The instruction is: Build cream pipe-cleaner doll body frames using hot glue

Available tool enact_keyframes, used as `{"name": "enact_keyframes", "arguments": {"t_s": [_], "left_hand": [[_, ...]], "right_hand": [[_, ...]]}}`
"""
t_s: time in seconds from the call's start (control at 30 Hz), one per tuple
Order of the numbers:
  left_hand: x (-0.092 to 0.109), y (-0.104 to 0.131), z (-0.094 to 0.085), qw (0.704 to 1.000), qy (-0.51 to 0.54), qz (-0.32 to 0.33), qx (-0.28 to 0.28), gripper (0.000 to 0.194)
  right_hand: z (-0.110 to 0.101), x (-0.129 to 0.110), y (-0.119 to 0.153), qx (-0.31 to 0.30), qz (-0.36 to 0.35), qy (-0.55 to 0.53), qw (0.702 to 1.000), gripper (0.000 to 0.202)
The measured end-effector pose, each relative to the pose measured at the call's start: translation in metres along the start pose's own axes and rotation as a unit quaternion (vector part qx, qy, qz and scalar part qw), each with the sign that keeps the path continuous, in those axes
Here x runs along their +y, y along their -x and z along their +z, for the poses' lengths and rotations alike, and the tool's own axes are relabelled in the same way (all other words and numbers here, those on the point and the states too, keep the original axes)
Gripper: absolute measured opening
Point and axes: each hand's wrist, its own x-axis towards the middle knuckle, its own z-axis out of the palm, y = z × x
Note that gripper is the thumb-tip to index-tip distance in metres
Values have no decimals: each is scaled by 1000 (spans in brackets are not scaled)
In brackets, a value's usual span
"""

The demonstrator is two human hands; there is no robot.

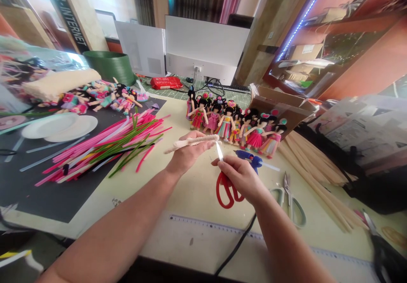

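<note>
- Pinching cream fuzzy strip (203, 139) in L hand (187, 158), fingers narrow, end exposed prob. for blade access
- Gripping red-handled scissors (219, 196) in R hand (244, 176), fingers curled near blades, prob. for control
- See dolls (227, 124) upright beyond, blue glue gun (249, 158) near R hand
- Note pale tabletop (190, 196) w/ ruler (222, 229); monitor (206, 37) behind

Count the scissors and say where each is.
3: red-handled scissors in the right hand, pale-handled scissors right of the glue gun, black-handled scissors at the right edge. Others may be hidden.
</note>
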Motion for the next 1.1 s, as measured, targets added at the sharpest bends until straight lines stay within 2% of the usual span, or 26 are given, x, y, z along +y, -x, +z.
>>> {"name": "enact_keyframes", "arguments": {"t_s": [0.17, 0.4, 0.5, 0.7, 0.87, 1.1], "left_hand": [[-2, 1, 1, 1000, 5, -7, -5, 25], [-8, 0, 2, 999, 32, -17, 11, 24], [-7, 0, 3, 999, 27, -30, 25, 22], [1, 4, 3, 998, 39, -44, 8, 20], [-1, 4, 5, 998, 49, -43, 14, 23], [0, 5, 5, 1000, -24, -1, -2, 22]], "right_hand": [[-6, -7, 5, -52, 11, -66, 996, 37], [-5, -5, 2, -3, -4, -53, 999, 40], [-3, 1, -1, 13, -19, -16, 1000, 40], [0, 11, -5, 25, -25, 47, 998, 40], [3, 12, -6, 39, -28, 93, 995, 36], [5, 11, -4, 105, -70, 247, 961, 27]]}}
